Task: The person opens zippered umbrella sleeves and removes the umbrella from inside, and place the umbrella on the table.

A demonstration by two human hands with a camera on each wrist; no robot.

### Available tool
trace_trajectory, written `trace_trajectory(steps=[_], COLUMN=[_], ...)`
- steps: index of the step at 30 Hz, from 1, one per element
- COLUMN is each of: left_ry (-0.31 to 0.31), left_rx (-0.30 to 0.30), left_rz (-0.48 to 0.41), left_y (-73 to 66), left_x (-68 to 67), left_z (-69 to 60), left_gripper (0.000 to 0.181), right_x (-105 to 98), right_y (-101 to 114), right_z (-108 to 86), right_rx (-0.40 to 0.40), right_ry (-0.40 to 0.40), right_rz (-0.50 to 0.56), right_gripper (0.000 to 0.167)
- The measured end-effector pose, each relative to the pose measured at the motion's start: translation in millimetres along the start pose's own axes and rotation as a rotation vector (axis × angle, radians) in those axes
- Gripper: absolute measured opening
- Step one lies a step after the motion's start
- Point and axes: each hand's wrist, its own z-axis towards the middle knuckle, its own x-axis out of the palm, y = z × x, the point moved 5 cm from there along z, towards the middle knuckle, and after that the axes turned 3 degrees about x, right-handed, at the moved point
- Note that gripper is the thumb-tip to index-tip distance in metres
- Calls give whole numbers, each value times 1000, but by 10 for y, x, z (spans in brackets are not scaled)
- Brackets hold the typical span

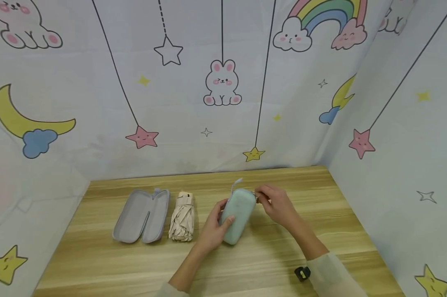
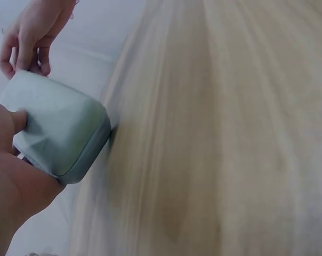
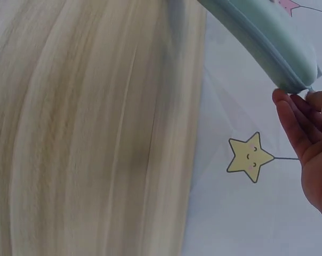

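My left hand (image 1: 213, 229) grips a pale green zip case (image 1: 240, 214), thumb across its face and fingers behind it. The case is tilted above the table, its upper end leaning right, and looks closed. At its upper right corner my right hand (image 1: 277, 205) pinches a small zipper pull, mostly hidden by the fingertips. A light strap (image 1: 235, 184) sticks up from the case's upper left side. In the left wrist view, the case (image 2: 57, 125) sits between both hands. The right wrist view has the right fingertips (image 3: 282, 98) touching the seam's end.
Left on the wooden table (image 1: 134, 268) lies an opened grey case (image 1: 128, 216). Beside it is a beige folded bundle (image 1: 182, 218), resembling a compact umbrella. A small black object with yellow (image 1: 302, 273) lies near the right sleeve (image 1: 332, 274). A printed curtain (image 1: 186, 107) hangs behind.
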Motion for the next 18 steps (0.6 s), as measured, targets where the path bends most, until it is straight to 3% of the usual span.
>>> trace_trajectory(steps=[3,10,13,18], left_ry=[-30,-167,-195,-194], left_rx=[10,110,102,97], left_rz=[55,227,312,558], left_y=[26,-12,-45,-143], left_x=[29,-12,-13,37], left_z=[-13,-1,12,53], left_gripper=[57,58,66,88], right_x=[41,139,173,211], right_y=[-24,-40,-66,-109], right_z=[19,140,186,235], right_rx=[52,120,125,116], right_ry=[-10,-3,5,16], right_rz=[17,-4,-22,-51], right_gripper=[10,7,9,10])
